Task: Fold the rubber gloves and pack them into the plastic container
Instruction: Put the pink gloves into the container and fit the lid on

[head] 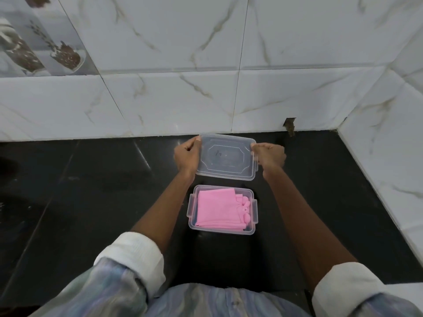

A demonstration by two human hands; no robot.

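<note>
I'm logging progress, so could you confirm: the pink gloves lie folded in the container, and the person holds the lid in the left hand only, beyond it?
Not quite. The head view shows both hands on the lid: the left hand grips its left edge and the right hand its right edge. The rest stands: the pink gloves lie folded in the container, with the lid held beyond it.
</note>
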